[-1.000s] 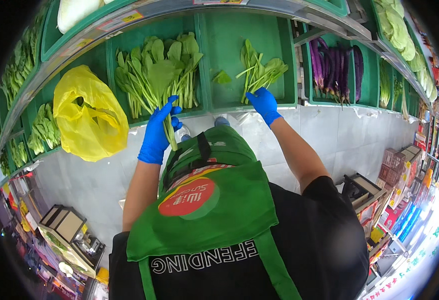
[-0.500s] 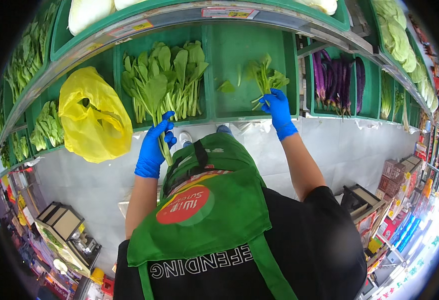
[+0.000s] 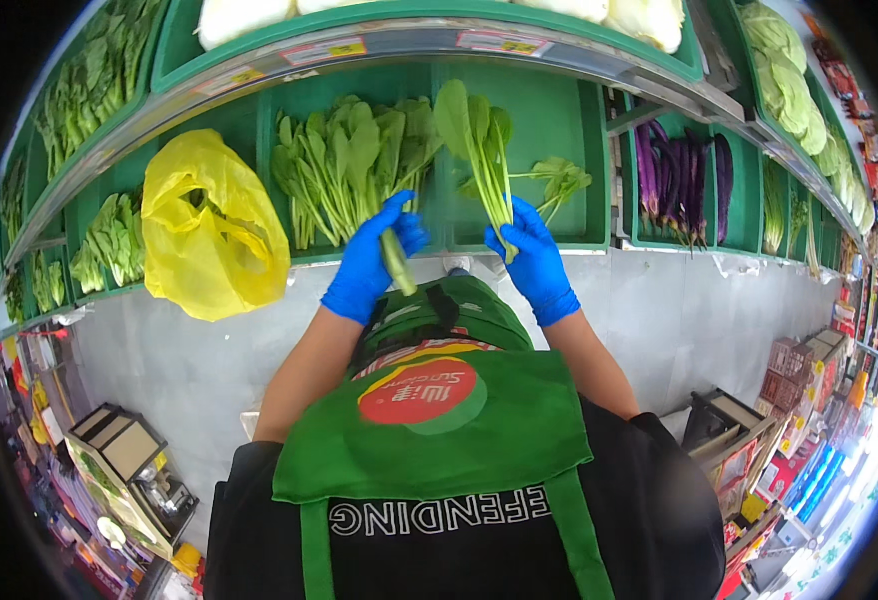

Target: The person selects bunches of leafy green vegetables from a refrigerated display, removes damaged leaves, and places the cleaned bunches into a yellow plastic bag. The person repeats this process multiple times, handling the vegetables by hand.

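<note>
Gripping greens with both blue-gloved hands, the person works along a row of green crates in the head view! At 11 o'clock from the middle, the left hand [image 3: 381, 248] curls around a thick stalk [image 3: 397, 264], its cut end poking out toward 5 o'clock; where its leaves finish is hard to tell against the pile behind. Over at 1 o'clock, the right hand [image 3: 531, 252] pinches a leafy bunch [image 3: 481, 140] by the stems, leaves up toward 11 o'clock of that hand, butt end down by the fingers. The two hands are near each other, apart.

Up at 11 o'clock, the full crate packs a pile of greens [image 3: 324, 175]. Next to it at 1 o'clock, the sparse crate [image 3: 559, 110] has a loose sprig [image 3: 566, 182] just beyond the right hand. A yellow bag [image 3: 214, 270] slumps at 10 o'clock, purple eggplants [image 3: 674, 175] line up at 2, white cabbages [image 3: 644, 20] sit high near 12 to 1, and the green apron [image 3: 519, 430] fills 6 o'clock.
</note>
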{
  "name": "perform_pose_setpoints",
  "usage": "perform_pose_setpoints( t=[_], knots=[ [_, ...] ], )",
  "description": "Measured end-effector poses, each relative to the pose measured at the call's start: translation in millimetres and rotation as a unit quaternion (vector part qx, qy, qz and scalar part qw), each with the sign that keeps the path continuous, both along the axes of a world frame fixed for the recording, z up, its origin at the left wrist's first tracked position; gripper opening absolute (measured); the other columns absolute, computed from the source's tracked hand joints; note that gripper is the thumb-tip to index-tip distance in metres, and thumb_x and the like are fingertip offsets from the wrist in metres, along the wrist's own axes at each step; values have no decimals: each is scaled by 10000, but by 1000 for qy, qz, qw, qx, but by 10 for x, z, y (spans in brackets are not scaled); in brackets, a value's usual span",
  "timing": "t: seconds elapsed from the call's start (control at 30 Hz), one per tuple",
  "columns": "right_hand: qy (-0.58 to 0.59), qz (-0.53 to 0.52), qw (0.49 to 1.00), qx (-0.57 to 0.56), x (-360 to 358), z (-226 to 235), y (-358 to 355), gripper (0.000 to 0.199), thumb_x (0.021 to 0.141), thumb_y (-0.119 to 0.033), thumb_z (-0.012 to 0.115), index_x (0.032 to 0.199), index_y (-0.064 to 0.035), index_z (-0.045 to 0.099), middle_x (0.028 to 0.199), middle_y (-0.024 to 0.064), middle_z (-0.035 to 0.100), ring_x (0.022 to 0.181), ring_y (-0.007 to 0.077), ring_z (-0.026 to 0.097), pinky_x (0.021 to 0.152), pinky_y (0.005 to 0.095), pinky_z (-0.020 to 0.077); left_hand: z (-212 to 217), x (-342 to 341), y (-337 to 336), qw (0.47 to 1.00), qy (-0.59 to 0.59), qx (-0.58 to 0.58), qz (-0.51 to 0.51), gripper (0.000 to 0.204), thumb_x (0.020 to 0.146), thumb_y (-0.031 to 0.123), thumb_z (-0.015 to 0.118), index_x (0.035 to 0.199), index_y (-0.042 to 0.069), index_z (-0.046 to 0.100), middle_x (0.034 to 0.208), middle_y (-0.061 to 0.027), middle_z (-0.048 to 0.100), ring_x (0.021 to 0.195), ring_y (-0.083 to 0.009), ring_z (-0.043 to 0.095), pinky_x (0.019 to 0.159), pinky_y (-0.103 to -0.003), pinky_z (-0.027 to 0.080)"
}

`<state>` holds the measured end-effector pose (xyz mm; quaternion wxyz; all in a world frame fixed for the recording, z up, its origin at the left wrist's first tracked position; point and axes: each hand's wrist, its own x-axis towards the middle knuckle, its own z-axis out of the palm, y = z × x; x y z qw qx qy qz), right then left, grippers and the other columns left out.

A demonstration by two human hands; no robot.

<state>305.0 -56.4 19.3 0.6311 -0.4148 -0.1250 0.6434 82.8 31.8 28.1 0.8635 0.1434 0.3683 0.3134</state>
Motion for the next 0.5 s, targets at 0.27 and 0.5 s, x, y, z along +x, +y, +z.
perform_pose_setpoints(
  t=[0.27,0.5],
  knots=[
    [-354,124,925,60,-625,80,-72,515,807,-16,587,1291,-36,412,1134,87,534,993,169,531,884,298,427,-101,231,-74,985,-164,28,-42,513,900,212,525,1345,34,342,1282,-170,473,1196,-267,462,982,-419,396],
    [-472,154,867,49,-716,165,-116,535,815,-67,614,1308,-89,407,1143,79,496,894,147,516,822,281,421,-291,-431,224,995,45,78,29,342,844,99,591,1161,-4,514,994,-149,627,887,-243,629,791,-355,516]
  ],
)
